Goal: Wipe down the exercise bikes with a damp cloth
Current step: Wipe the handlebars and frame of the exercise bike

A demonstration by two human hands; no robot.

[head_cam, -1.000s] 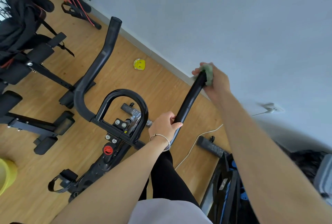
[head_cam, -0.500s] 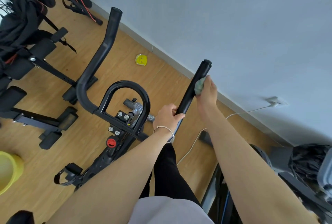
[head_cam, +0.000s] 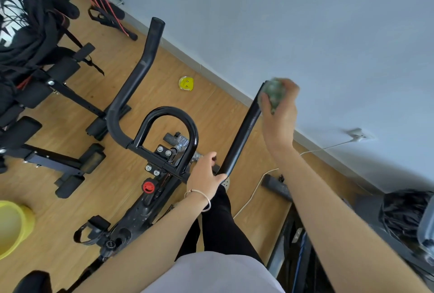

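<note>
A black exercise bike [head_cam: 150, 198] stands below me, with a U-shaped centre bar and two long handlebar arms. My left hand [head_cam: 205, 175] grips the bend at the base of the right handlebar arm [head_cam: 242, 137]. My right hand [head_cam: 279, 107] holds a bunched green cloth [head_cam: 273, 93] against the tip of that arm; the hand and cloth are blurred. The left handlebar arm [head_cam: 143, 67] rises free toward the wall.
A yellow bucket [head_cam: 11, 227] sits on the wooden floor at the left edge. Black weight benches [head_cam: 47, 81] crowd the far left. A small yellow round object [head_cam: 186, 83] lies by the baseboard. A white cable [head_cam: 253, 189] and dark equipment [head_cam: 399, 217] lie to the right.
My right hand slid the cloth down the right handlebar arm, then back up to its tip. My left hand has shifted slightly lower at the bend.
</note>
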